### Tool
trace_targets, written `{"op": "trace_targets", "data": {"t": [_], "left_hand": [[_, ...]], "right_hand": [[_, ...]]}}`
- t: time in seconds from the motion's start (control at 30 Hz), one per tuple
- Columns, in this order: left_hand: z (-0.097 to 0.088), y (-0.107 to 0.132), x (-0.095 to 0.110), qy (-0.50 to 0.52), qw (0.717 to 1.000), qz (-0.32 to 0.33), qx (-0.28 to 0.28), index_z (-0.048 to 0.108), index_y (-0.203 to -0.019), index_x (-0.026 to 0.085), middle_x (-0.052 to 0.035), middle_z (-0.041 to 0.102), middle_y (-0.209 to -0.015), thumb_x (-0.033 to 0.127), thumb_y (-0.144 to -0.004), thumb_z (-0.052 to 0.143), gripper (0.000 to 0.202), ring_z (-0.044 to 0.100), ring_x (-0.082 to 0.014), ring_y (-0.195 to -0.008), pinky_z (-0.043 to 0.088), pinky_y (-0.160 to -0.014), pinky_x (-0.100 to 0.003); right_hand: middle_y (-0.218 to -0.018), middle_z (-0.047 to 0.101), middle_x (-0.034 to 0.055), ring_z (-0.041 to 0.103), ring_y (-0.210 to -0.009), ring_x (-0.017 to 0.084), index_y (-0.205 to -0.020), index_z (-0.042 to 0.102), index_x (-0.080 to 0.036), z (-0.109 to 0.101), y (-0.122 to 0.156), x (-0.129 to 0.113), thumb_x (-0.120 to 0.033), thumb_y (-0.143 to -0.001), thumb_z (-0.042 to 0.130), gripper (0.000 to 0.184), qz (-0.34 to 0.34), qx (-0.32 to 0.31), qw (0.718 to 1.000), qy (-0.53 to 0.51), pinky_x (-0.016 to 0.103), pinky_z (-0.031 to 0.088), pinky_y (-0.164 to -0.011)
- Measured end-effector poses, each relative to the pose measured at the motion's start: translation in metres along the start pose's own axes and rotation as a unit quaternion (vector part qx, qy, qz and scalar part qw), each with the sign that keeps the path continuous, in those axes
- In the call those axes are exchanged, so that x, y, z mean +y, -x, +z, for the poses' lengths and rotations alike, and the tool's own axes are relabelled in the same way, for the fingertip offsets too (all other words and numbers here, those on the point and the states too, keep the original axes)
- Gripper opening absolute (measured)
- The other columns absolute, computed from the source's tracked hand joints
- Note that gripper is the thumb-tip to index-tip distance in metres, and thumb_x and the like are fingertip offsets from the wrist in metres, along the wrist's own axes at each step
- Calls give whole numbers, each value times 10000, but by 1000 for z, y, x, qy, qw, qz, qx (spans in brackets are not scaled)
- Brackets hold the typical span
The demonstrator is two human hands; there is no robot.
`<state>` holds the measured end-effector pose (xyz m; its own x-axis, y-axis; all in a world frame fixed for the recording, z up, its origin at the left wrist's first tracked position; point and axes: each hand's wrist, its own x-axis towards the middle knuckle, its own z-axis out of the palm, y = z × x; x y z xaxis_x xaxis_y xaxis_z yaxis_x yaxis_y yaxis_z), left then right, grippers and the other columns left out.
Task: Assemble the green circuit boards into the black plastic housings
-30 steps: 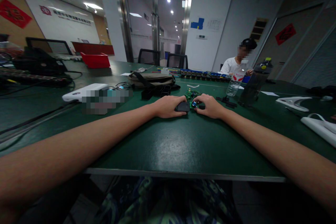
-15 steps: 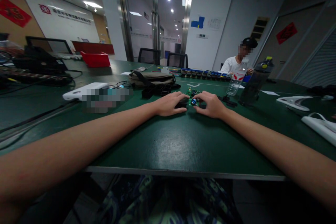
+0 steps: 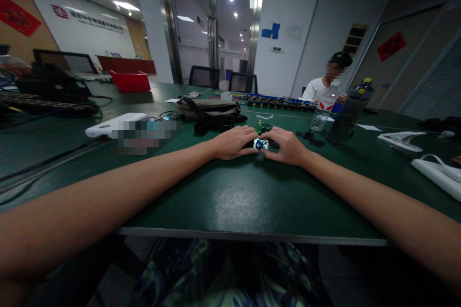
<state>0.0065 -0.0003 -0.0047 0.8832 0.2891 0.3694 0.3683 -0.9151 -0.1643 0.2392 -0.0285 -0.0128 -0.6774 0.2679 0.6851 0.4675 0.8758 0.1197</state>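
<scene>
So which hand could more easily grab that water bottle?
Right, probably: the right hand, meeting the left hand at the part, is nearer the bottle, which stands to its right; the left would cross over.

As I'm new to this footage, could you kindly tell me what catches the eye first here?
At the middle of the green table, the left hand and right hand pinch a small circuit board between them. Behind lie a tan bag and, further right, a clear water bottle; a person in white sits at the far end.
</scene>
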Motion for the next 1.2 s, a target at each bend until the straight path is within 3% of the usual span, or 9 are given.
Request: {"op": "trace_targets", "data": {"t": [0.17, 0.33, 0.63, 1.2], "left_hand": [[0, 0, -1, -5, 1000, 3, 3, 549, -1191, 139, -147, 621, -1169, 502, -1016, 384, 436, 574, -257, -1041, 432, -918, -366], [-1, -1, -1, -19, 1000, 5, -2, 566, -1113, 128, -147, 622, -1129, 511, -1018, 368, 442, 573, -257, -993, 430, -876, -359], [0, 0, -1, -27, 1000, 0, 2, 563, -1146, 141, -153, 610, -1166, 554, -1018, 319, 496, 575, -258, -1003, 442, -879, -368], [2, 1, -2, 27, 999, -18, 5, 537, -1164, 154, -147, 598, -1170, 512, -1008, 380, 421, 577, -260, -1066, 455, -942, -386]], "right_hand": [[-819, 653, 32, 623, -727, 185, -1100, 588, -170, -1, 0, -3, -267, -793, 698, 340, 63, -19, 997, -28, 300, 494, -696], [-749, 612, 3, 594, -677, 171, -992, 585, -180, -2, 1, 1, -298, -781, 725, 280, 98, -47, 994, -16, 284, 452, -670], [-736, 643, 36, 584, -714, 199, -1022, 635, -164, -4, 2, 4, -326, -829, 692, 258, 27, -55, 998, 33, 307, 449, -697], [-731, 643, 20, 575, -675, 168, -1044, 658, -164, -4, 2, 3, -308, -847, 661, 244, 59, -52, 997, -10, 278, 440, -675]]}}
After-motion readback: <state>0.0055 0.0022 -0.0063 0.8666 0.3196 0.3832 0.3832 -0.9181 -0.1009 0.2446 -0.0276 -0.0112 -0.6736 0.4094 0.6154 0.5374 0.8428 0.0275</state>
